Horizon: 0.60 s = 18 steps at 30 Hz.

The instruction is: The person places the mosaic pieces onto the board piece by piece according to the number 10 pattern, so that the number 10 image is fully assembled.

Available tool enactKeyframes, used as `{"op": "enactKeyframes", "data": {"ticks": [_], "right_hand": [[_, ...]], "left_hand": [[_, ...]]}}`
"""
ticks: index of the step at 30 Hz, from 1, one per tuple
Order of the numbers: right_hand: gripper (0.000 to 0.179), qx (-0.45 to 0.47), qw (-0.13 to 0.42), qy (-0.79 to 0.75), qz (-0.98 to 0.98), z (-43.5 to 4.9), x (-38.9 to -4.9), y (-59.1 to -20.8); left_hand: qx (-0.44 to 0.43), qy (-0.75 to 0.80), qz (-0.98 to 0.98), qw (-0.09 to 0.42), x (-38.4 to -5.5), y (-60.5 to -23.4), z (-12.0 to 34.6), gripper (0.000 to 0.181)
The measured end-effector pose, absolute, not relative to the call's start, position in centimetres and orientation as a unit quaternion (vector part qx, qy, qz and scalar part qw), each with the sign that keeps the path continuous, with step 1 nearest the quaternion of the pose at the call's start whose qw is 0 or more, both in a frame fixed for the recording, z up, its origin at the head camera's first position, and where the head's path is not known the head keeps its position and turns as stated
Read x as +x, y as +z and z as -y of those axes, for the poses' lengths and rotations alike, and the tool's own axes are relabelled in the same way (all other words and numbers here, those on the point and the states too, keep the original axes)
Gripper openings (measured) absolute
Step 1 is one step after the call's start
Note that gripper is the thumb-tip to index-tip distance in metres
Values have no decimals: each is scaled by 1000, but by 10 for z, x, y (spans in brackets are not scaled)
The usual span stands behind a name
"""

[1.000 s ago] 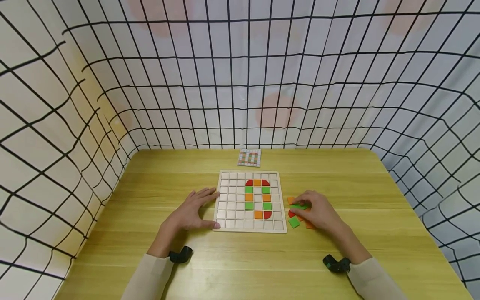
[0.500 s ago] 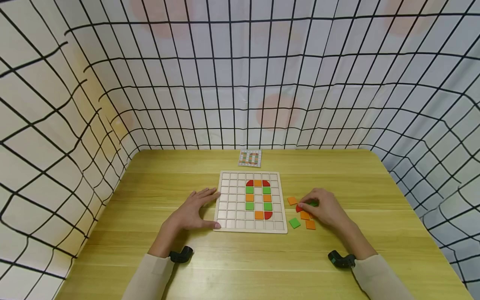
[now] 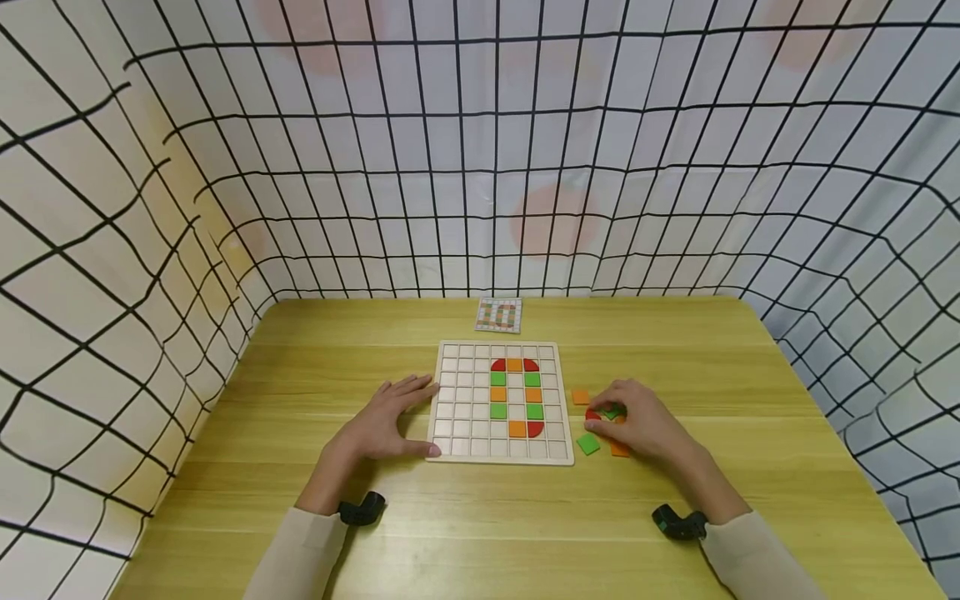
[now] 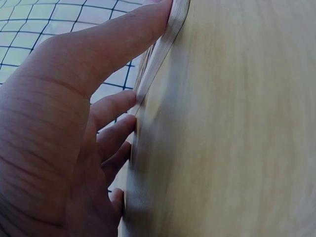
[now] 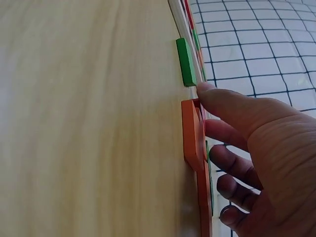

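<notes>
A pale wooden grid board [image 3: 472, 400] lies in the middle of the table. Set in its right half is a ring of red rounded corner tiles [image 3: 535, 429] with orange and green square tiles [image 3: 498, 411]. My left hand [image 3: 386, 421] is spread at the board's left side, its thumb and fingertips touching the edge. To the right of the board, my right hand [image 3: 637, 421] pinches a red rounded tile [image 3: 592, 415] between thumb and index finger. It is over the pile of loose tiles, among them an orange tile [image 5: 191, 133]; the hand partly hides the pile.
Behind the board lies a small card [image 3: 498, 316] printed with a coloured grid pattern. A loose orange square [image 3: 581, 397] and a green square [image 3: 588, 444] lie between the board and my right hand. White walls with black grid lines enclose the wooden table [image 3: 480, 525].
My right hand has shifted about over the loose tiles and taken the red tile between its fingertips. The left hand stays at the board's edge.
</notes>
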State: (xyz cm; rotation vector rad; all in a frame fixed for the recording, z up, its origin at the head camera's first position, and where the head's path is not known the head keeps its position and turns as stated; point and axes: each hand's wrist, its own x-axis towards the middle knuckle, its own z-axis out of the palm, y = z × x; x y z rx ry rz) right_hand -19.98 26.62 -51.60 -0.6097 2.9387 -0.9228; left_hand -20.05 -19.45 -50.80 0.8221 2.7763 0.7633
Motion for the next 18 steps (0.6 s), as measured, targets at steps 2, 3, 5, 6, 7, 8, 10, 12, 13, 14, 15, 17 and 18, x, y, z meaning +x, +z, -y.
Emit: {"op": "enactKeyframes", "data": {"ticks": [2, 3, 5, 6, 7, 8, 10, 12, 13, 14, 15, 17, 18], "right_hand": [[32, -189, 3, -288, -939, -266, -199, -515], [31, -186, 5, -287, -940, -267, -198, -514], [31, -183, 8, -281, -942, -267, -197, -513], [30, -182, 9, -279, -943, -267, -196, -512], [31, -181, 10, -276, -944, -267, -195, -512], [30, -181, 11, -274, -944, -267, -195, -511], [29, -184, 9, -267, -946, -268, -193, -510], [28, -185, 7, -264, -947, -269, -191, -509], [27, -186, 5, -263, -947, -269, -191, -509], [26, -190, 2, -263, -946, -269, -190, -509], [25, -192, 0, -262, -946, -269, -190, -509], [24, -195, -6, -263, -945, -269, -190, -509], [24, -198, -10, -262, -944, -269, -190, -509]], "left_hand": [[275, 255, -924, 73, -201, -508, 194, 103], [275, 255, -924, 72, -201, -508, 194, 103], [274, 254, -925, 72, -201, -509, 195, 103], [273, 254, -925, 73, -201, -509, 195, 103], [272, 254, -925, 74, -201, -509, 195, 104], [271, 253, -926, 74, -201, -510, 196, 104], [270, 252, -926, 75, -201, -511, 197, 104], [271, 253, -926, 74, -201, -511, 197, 104], [272, 253, -926, 72, -201, -512, 196, 103], [272, 253, -926, 72, -201, -512, 196, 103], [271, 253, -926, 73, -202, -512, 196, 103], [270, 253, -926, 74, -202, -512, 195, 103], [269, 252, -926, 75, -202, -512, 194, 103]]}}
